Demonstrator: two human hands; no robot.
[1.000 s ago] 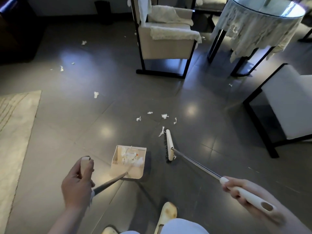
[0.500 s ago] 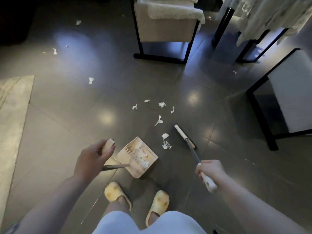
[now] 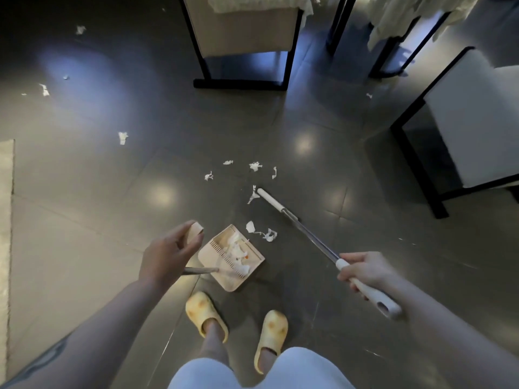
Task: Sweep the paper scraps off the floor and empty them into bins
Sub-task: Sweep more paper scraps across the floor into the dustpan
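Gripping the broom handle, right hand angles it far-left; left hand holds the dustpan handle, scraps just beyond its lip, probably loose.

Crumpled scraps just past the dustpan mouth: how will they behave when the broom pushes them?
The paper scraps look thin and torn, so probably very light and floppy. On the glossy floor they'd likely slide easily, perhaps scatter or flutter past the dustpan.
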